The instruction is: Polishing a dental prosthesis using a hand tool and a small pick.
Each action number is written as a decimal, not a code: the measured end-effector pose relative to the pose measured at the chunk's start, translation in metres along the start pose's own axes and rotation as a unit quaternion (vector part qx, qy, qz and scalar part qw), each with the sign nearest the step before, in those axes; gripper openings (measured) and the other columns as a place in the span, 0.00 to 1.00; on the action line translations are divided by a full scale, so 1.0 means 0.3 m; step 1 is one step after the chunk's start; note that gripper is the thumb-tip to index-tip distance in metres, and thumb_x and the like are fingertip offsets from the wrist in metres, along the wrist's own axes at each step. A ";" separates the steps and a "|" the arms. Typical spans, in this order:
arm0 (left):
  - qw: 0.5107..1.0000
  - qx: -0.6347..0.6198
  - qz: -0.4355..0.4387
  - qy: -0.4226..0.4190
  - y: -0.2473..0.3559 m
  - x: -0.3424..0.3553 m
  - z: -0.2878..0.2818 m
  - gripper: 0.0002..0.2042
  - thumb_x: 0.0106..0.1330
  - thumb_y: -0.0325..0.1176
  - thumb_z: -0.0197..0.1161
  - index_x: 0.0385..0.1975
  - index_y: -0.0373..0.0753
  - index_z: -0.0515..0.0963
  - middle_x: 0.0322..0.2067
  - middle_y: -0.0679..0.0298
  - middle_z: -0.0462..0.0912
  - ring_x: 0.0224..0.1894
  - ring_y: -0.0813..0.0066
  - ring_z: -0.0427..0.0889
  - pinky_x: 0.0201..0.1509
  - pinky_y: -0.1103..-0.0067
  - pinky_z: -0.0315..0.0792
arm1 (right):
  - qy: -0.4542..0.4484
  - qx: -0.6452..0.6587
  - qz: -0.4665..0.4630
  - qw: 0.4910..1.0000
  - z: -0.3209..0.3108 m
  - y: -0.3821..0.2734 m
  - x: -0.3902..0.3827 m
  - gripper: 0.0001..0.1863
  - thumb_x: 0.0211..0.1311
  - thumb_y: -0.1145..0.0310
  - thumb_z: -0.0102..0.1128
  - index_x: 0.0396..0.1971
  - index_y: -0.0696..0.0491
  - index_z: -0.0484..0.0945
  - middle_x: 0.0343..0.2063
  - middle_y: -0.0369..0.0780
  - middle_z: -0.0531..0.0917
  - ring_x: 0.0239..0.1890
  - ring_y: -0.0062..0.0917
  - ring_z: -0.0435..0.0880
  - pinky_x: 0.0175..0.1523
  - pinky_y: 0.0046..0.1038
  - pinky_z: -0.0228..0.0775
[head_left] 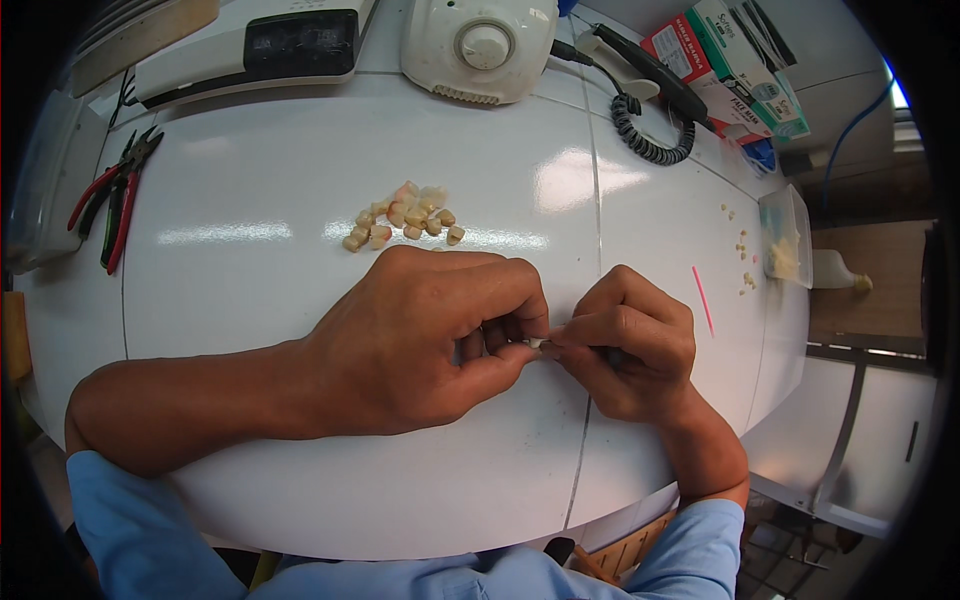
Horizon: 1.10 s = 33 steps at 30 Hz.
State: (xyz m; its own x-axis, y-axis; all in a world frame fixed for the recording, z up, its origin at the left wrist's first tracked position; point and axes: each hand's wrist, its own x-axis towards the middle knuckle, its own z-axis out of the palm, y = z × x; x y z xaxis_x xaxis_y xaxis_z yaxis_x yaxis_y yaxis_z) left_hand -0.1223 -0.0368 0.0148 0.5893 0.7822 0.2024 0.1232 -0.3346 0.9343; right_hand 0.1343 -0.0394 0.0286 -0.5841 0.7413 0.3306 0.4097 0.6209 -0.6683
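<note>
A small white tooth-like piece (537,343) sits between my two hands, mostly covered by fingertips. The thumb and index finger of my left hand (430,335) pinch it from the left, with the other fingers curled behind. From the right, the fingertips of my right hand (632,345) close on its other side. Whether anything else is in that pinch is hidden. Just beyond my left hand lies a loose pile of cream and yellowish tooth-like pieces (404,213). To the right of my right hand rests a thin pink stick (703,301).
Tiny yellowish bits (742,247) lie near a clear plastic tub (788,238) on the right. Red-handled pliers (122,195) rest at left. Along the back of the white table (250,180) stand a white box with a dial (483,50), a coiled-cord handpiece (655,80) and cartons (730,70).
</note>
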 end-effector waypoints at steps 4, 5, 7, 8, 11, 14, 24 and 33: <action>1.000 0.000 0.002 0.000 -0.006 -0.001 0.003 0.07 0.64 0.19 0.74 0.38 0.33 0.84 0.35 0.61 0.88 0.33 0.80 0.89 0.33 0.83 0.84 | -0.016 -0.007 0.013 1.000 -0.004 0.004 -0.005 0.12 0.51 0.80 0.82 0.36 0.52 0.91 0.26 0.35 0.80 0.24 0.20 0.81 0.26 0.25 0.68; 1.000 -0.002 0.002 0.000 -0.008 0.001 0.005 0.07 0.64 0.19 0.74 0.38 0.33 0.84 0.35 0.61 0.88 0.33 0.80 0.89 0.33 0.83 0.84 | -0.021 -0.006 0.017 1.000 -0.005 0.008 -0.007 0.13 0.51 0.79 0.82 0.37 0.52 0.92 0.25 0.35 0.80 0.24 0.20 0.80 0.26 0.26 0.68; 1.000 -0.005 -0.002 0.005 -0.006 0.002 0.007 0.07 0.63 0.19 0.75 0.38 0.34 0.84 0.35 0.61 0.89 0.32 0.79 0.89 0.33 0.83 0.83 | -0.025 -0.006 0.012 1.000 -0.005 0.009 -0.005 0.13 0.50 0.80 0.81 0.37 0.53 0.92 0.25 0.35 0.80 0.23 0.20 0.80 0.25 0.26 0.68; 1.000 -0.004 -0.002 0.005 -0.003 0.002 0.005 0.07 0.63 0.19 0.75 0.38 0.34 0.84 0.35 0.61 0.89 0.32 0.79 0.89 0.33 0.83 0.83 | -0.028 -0.006 0.006 1.000 -0.005 0.008 -0.004 0.13 0.50 0.80 0.80 0.38 0.53 0.92 0.25 0.36 0.80 0.23 0.20 0.80 0.25 0.26 0.68; 1.000 0.023 0.018 0.006 -0.001 0.004 0.000 0.08 0.63 0.19 0.75 0.38 0.34 0.83 0.35 0.61 0.88 0.32 0.77 0.89 0.33 0.81 0.82 | -0.028 0.000 0.006 1.000 -0.003 0.003 -0.001 0.14 0.50 0.82 0.78 0.38 0.55 0.92 0.26 0.36 0.81 0.23 0.21 0.81 0.25 0.26 0.68; 0.999 0.026 0.023 0.010 -0.002 0.003 -0.002 0.08 0.62 0.19 0.75 0.38 0.34 0.83 0.35 0.61 0.88 0.32 0.77 0.88 0.33 0.80 0.81 | -0.032 0.014 0.019 0.999 -0.002 -0.001 0.003 0.13 0.50 0.83 0.76 0.38 0.56 0.91 0.26 0.36 0.81 0.23 0.21 0.81 0.24 0.26 0.68; 1.000 0.027 0.006 -0.008 0.002 0.002 -0.003 0.07 0.62 0.18 0.75 0.37 0.33 0.84 0.34 0.61 0.89 0.32 0.76 0.90 0.34 0.81 0.83 | -0.026 -0.007 -0.027 0.999 0.000 0.007 -0.001 0.15 0.46 0.85 0.71 0.36 0.56 0.90 0.24 0.35 0.79 0.20 0.21 0.79 0.23 0.26 0.66; 0.999 0.046 0.000 -0.022 0.005 0.002 -0.001 0.07 0.62 0.18 0.75 0.37 0.33 0.85 0.34 0.61 0.89 0.34 0.75 0.91 0.36 0.81 0.86 | -0.039 -0.002 -0.030 0.999 -0.008 0.015 -0.008 0.14 0.42 0.84 0.70 0.32 0.58 0.90 0.22 0.36 0.82 0.17 0.19 0.78 0.21 0.24 0.66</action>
State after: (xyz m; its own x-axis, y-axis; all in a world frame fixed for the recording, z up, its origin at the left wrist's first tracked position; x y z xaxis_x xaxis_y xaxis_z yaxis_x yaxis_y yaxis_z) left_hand -0.1220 -0.0368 0.0164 0.6238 0.7587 0.1878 0.1943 -0.3833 0.9029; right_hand 0.1392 -0.0378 0.0263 -0.6605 0.6809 0.3163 0.3758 0.6645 -0.6459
